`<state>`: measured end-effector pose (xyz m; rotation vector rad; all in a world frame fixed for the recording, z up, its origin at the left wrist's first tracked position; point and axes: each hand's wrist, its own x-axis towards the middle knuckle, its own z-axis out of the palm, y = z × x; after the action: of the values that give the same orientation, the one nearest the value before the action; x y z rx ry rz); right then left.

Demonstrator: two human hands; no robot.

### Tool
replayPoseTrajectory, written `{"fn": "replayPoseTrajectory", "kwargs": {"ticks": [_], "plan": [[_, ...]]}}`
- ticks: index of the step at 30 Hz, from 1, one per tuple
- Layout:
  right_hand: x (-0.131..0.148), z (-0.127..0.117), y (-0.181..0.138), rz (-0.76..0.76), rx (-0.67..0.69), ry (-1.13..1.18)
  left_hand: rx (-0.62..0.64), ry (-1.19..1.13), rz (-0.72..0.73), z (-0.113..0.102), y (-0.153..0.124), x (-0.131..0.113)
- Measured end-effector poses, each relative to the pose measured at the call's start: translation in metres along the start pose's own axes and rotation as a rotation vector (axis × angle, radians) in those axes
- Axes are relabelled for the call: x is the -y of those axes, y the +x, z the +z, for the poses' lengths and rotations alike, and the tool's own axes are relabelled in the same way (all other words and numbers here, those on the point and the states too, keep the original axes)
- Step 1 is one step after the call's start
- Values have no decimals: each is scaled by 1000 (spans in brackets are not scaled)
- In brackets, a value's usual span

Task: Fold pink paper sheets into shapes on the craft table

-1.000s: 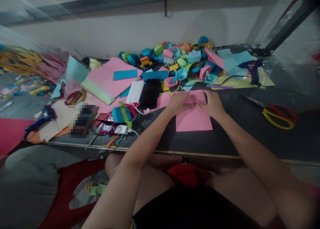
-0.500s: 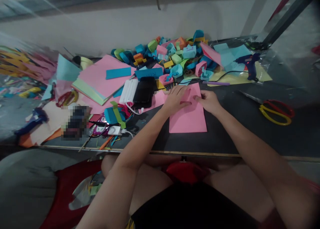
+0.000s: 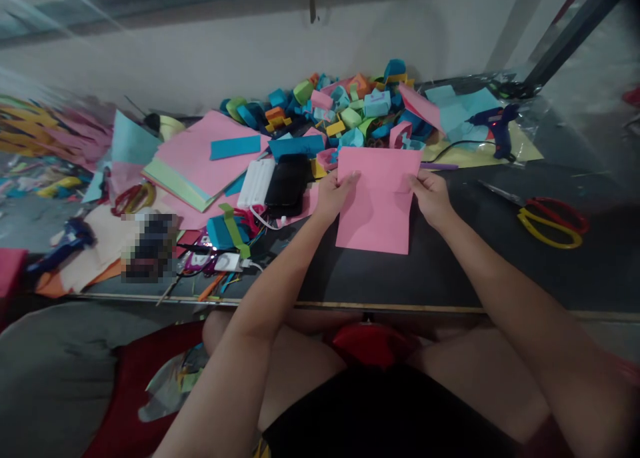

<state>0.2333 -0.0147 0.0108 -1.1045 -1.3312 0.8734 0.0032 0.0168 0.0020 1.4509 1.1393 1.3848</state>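
A pink sheet of paper is held in front of me, its upper part tilted up off the dark table and a crease running across it. My left hand pinches its left edge, thumb on the front face. On the opposite edge, my right hand grips the sheet between thumb and fingers. The fingers behind the paper are partly hidden. To the right of my right hand lie scissors with red and yellow handles. A black phone rests left of my left hand.
Folded paper pieces are heaped along the wall. A blue glue gun lies at the back right, another glue gun at the far left. Pink sheets, a white power bank and cables crowd the left side.
The pink sheet has been lifted and its creased upper part opened out upward. My hands have moved apart to its two side edges. A pink-red shape now shows at the far left edge.
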Motion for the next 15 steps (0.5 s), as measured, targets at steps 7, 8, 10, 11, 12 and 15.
{"fn": "replayPoseTrajectory", "kwargs": {"ticks": [7, 8, 10, 11, 12, 15], "plan": [[10, -1, -4, -107, -78, -121, 56, -113, -70, 1, -3, -8], [10, -2, -4, -113, -93, -129, 57, -109, -72, 1, -4, -8], [9, -3, -4, -119, -112, -146, 56, -94, -59, 2, -4, -8], [9, -4, -4, -120, -117, -153, 58, -83, -48, 2, -4, -7], [9, -4, -4, -118, -121, -156, 60, -71, -38, 2, -4, -7], [10, -4, -4, -114, -114, -160, 64, -42, -32, 1, -3, -5]]}}
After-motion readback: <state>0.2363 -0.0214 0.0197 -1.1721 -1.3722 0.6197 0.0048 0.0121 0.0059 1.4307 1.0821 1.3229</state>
